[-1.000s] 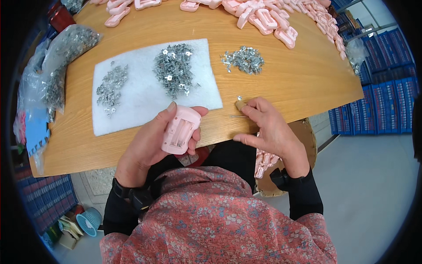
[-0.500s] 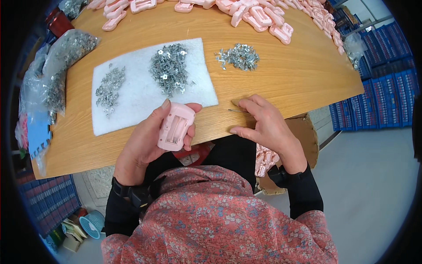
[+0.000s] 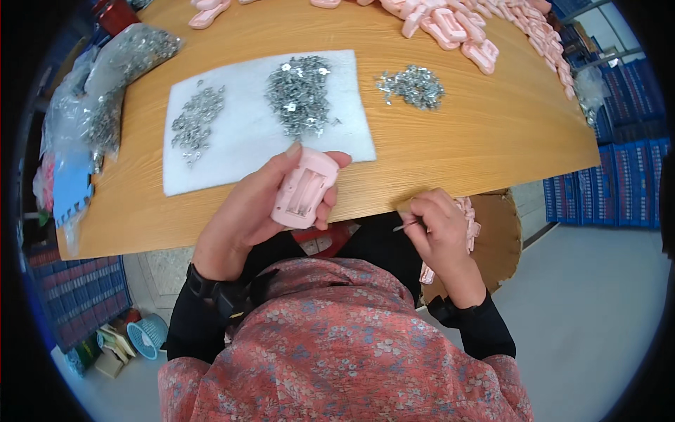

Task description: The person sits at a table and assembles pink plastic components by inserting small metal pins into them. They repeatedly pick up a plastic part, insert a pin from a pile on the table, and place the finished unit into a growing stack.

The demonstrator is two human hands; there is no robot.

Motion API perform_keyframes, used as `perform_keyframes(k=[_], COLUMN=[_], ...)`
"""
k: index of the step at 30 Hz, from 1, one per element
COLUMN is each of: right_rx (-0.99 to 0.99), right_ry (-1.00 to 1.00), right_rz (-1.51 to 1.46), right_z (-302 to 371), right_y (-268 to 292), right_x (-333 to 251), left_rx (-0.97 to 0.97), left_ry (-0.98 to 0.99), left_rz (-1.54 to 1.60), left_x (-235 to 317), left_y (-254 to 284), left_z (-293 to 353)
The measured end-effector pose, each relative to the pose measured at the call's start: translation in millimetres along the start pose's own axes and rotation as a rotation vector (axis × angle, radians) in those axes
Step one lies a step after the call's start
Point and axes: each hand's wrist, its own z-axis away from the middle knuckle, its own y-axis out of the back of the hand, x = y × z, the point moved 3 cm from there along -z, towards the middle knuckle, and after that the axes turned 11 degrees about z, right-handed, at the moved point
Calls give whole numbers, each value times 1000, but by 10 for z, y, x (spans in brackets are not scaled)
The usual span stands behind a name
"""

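My left hand grips a pink plastic housing above the table's near edge. The housing's long open compartment, which looks like a battery bay, is turned up, with small shiny metal pieces at its lower end. To the right, just off the table edge, my right hand is closed around a thin metal tool. Only the tool's tip sticks out of the fingers, so its exact kind is hidden. Beyond the left hand, a white padded mat carries a large pile of metal contact pieces and a smaller one.
Another pile of metal pieces lies on the wooden table right of the mat. Many pink housings are heaped along the far side. Clear bags of metal parts stand at left. A cardboard box holding pink parts is below, at right.
My right hand has picked the thin metal tool up off the tabletop and drawn it back past the near edge. My left hand still holds the pink housing, slightly tilted. The whole view has shifted.
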Motion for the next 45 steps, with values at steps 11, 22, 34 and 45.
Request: perform_keyframes(k=[11, 22, 34, 45], right_rx=[-5, -184, -263, -216], right_ry=[3, -295, -468, -187], right_rz=[-265, -455, -790, -642], right_z=[-615, -613, -810, -1073], right_y=[-109, -194, -224, -375], right_x=[-339, -296, -392, -667], left_rx=[183, 153, 29, 71], left_ry=[-48, -255, -125, -109], left_rz=[-39, -196, 195, 235], left_x=[3, -37, -14, 22], left_y=[-251, -140, -7, 37], left_z=[-31, -83, -33, 80])
